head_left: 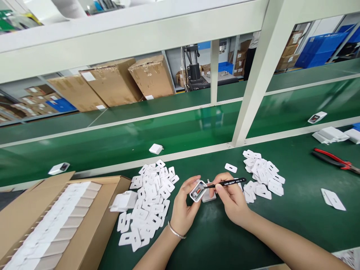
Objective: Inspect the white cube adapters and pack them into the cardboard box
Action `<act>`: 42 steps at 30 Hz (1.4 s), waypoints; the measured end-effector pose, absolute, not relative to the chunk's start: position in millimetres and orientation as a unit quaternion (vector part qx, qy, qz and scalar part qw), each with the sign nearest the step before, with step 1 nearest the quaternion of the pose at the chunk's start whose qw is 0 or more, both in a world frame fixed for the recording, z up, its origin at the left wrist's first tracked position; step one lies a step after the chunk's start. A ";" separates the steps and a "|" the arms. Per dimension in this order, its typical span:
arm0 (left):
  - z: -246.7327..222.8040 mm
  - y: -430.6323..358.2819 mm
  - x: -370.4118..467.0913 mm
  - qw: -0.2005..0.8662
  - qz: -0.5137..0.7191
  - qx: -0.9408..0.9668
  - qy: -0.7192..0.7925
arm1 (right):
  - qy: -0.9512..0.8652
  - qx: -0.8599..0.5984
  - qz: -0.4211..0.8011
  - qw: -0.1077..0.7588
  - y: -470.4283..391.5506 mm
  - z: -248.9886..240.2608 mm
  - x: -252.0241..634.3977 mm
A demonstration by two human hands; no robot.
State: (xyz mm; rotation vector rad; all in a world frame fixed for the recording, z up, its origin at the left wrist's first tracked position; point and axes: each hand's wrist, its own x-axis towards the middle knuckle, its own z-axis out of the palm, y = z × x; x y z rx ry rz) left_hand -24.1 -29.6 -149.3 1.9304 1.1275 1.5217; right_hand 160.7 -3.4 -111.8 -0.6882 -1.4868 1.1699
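My left hand (185, 206), with a bracelet at the wrist, grips a white charger housing (198, 191) whose open end shows a small orange-red part inside. Black tweezers (230, 182) are pinched in my right hand (230, 198), their tips at the opening of the housing. Behind and between both hands, another white charger piece (209, 195) lies on the green table, partly hidden. A large heap of white cover plates (152, 198) spreads left of my left hand. Beyond my right hand lies a smaller heap of plates (263, 172), with one loose plate (231, 167) beside it.
A cardboard box (95, 221) with rows of white chargers stands at the left. Red-handled pliers (334, 160) and two plates (333, 199) lie at the right. A slanted white post (257, 75) rises behind the table. Several white housings rest on the green conveyor (185, 127).
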 end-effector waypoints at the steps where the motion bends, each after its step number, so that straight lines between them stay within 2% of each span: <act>1: -149.2 -29.7 -23.8 0.218 0.551 0.695 0.407 | -0.621 -0.289 0.492 0.537 -3.3 -111.8 160.5; 7: -148.7 -30.1 -23.5 0.223 0.549 0.688 0.419 | -0.631 -0.307 0.468 0.537 -2.6 -109.5 161.7; 13: -150.5 -26.4 -24.3 0.215 0.523 0.705 0.427 | -0.707 -0.343 0.389 0.480 0.5 -105.3 167.2; 20: -155.1 -26.8 -25.3 0.253 0.519 0.690 0.437 | -0.662 -0.313 0.415 0.539 -0.6 -113.3 168.3; 26: -154.1 -27.5 -29.6 0.243 0.496 0.682 0.479 | -0.729 -0.272 0.361 0.513 1.6 -104.1 169.0; 36: -151.8 -30.5 -31.5 0.245 0.489 0.678 0.491 | -0.649 -0.302 0.504 0.484 1.7 -106.4 169.1; 42: -151.3 -30.9 -31.5 0.242 0.494 0.678 0.487 | -0.635 -0.299 0.524 0.482 1.9 -104.6 167.9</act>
